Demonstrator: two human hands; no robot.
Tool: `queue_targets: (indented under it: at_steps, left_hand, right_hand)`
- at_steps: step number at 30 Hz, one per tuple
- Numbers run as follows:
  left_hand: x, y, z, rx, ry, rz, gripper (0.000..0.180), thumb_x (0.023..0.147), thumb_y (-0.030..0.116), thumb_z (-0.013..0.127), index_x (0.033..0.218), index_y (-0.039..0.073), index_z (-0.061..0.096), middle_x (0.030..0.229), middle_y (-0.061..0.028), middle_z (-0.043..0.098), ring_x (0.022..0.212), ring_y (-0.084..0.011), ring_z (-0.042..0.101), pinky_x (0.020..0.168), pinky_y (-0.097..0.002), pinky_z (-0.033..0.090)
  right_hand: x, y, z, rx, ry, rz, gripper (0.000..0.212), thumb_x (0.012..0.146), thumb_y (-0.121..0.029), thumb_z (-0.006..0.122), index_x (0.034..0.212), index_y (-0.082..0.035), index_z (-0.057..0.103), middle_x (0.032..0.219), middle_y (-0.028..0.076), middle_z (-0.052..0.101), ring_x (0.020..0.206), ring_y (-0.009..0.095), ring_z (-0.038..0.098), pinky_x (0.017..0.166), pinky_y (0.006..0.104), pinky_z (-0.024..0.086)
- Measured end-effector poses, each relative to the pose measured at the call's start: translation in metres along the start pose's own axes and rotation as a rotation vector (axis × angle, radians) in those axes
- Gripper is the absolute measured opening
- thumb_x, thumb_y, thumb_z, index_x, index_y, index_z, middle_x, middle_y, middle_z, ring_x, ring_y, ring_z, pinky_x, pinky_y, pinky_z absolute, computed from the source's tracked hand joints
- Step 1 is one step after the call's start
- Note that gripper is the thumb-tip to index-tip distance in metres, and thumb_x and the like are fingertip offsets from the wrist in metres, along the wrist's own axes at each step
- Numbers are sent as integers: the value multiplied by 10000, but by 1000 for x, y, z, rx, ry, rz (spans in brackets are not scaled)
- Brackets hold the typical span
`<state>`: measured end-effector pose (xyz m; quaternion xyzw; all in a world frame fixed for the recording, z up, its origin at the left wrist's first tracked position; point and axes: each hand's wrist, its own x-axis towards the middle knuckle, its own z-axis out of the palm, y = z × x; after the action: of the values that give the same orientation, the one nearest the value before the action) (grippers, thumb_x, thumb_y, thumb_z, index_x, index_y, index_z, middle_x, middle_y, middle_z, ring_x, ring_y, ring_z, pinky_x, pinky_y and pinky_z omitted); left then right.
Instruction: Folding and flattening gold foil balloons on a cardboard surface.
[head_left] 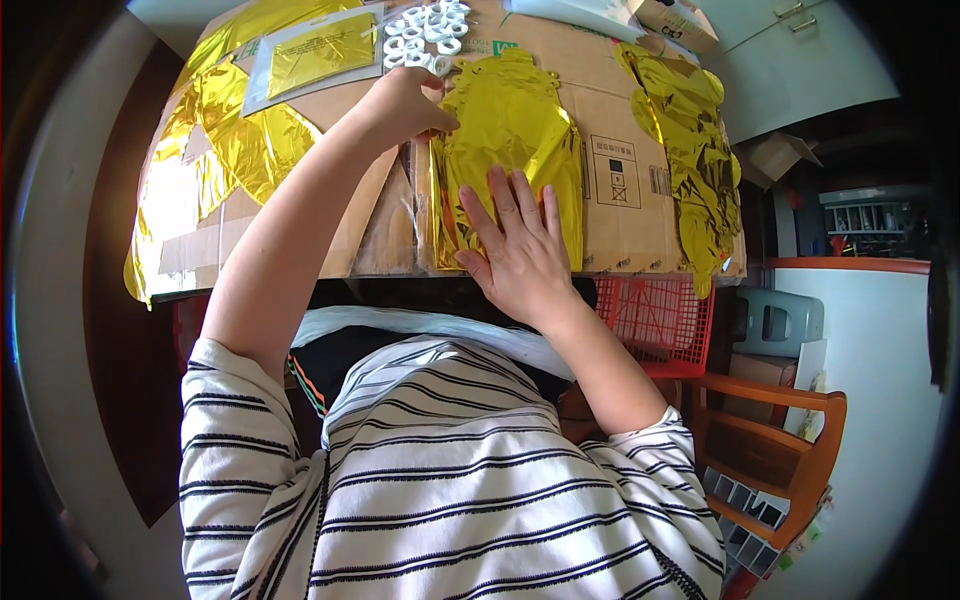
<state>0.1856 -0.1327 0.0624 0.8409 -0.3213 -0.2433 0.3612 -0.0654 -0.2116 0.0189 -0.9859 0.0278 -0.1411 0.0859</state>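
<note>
— Gold foil balloon lies flat on the cardboard sheet, straight ahead of the person. Which way does it run?

— Its long axis runs away from the body, near edge to far edge.

— And the hands?

— The right hand rests on the near end, open, fingers spread flat. The left hand is at the far left edge, fingers curled onto the foil; whether it pinches, I cannot tell.

White shirt with thin dark stripes; short sleeves; bare forearms.
</note>
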Motion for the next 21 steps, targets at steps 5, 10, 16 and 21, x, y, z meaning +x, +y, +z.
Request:
queue_targets:
  at_steps: [5,10,16,21]
  left_hand:
    - [-1,-5,5,446,383,236,721,717,259,877,1310,-30,587,790,-136,713,732,-181,727,646,-318,569]
    - [-11,12,-6,234,18,3,692,733,253,867,1305,-20,590,737,-121,708,722,-161,726,636,-310,552]
    - [-8,3,-3,-54,-70,-28,622,772,141,825,1321,-20,580,789,-96,713,690,-143,702,570,-262,499]
    - [-5,-4,-5,-191,-126,-15,615,785,108,803,1342,-9,570,866,-89,718,709,-131,680,575,-248,462]
  right_hand:
    - [-1,0,0,9,-4,5,718,943,-455,598,1557,-170,357,1584,233,311,1451,434,308,1164,637,188]
    - [-1,0,-1,13,-18,14,724,943,-435,611,1563,-174,343,1604,221,279,1457,438,288,1158,633,205]
    - [0,0,-1,8,-17,14,715,947,-443,602,1559,-169,354,1606,223,276,1465,432,278,1171,617,190]
    - [-1,-1,-1,9,-8,12,695,950,-444,596,1549,-166,378,1609,223,274,1470,430,273,1177,607,189]
